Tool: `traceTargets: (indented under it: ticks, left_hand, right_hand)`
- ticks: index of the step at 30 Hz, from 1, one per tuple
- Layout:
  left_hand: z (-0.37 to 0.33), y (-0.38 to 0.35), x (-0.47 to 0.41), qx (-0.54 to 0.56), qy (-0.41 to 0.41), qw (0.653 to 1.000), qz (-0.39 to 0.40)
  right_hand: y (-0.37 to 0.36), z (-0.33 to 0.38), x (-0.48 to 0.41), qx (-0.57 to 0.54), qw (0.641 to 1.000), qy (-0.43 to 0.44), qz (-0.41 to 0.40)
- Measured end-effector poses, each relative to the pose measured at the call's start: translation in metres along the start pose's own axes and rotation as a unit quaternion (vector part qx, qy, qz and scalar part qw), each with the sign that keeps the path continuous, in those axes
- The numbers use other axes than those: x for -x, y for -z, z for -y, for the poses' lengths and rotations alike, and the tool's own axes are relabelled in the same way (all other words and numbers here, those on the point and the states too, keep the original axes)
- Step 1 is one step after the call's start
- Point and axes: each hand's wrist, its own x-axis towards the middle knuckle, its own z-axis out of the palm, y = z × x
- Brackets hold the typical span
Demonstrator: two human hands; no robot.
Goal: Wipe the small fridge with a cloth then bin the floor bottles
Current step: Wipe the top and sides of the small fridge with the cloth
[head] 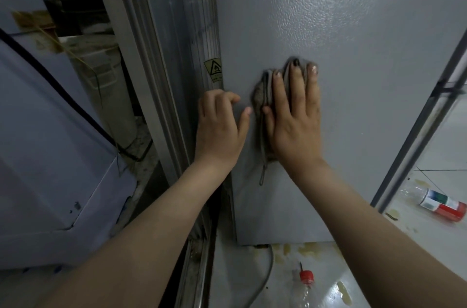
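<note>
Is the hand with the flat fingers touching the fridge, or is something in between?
Something is in between: the grey cloth lies under the right hand, whose flat fingers press it against the fridge side. Nothing else visible stands between them.

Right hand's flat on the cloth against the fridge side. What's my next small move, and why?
Probably sweep the right hand and cloth sideways across the fridge panel: the cloth covers only a small patch of it.

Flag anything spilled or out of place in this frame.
Two bottles lie on the floor: a red-capped bottle below the fridge, a labelled bottle at right. Yellowish stains mark it near the fridge's base.
</note>
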Motion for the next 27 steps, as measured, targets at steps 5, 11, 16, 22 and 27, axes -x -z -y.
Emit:
traceTargets:
  ticks: [5,11,16,22,27]
  left_hand:
    - [-0.009,-0.008,0.001,-0.041,0.008,0.999,-0.03]
    - [-0.016,-0.011,0.007,-0.063,0.019,0.998,-0.021]
    - [-0.03,-0.013,0.004,-0.055,0.06,0.997,-0.011]
    - [-0.033,-0.021,0.008,-0.06,0.037,0.997,-0.026]
    - [-0.039,-0.029,0.011,-0.064,0.033,0.997,-0.016]
  right_hand:
    - [-0.008,-0.012,0.058,0.023,0.995,0.08,0.058]
    - [-0.005,-0.025,0.055,0.054,0.99,0.114,0.061]
    - [0.007,-0.024,0.009,0.057,0.998,0.027,0.011]
    - [0.018,-0.027,-0.019,0.041,0.998,-0.044,0.007]
    - [0.01,-0.043,0.028,0.058,0.998,-0.013,0.03]
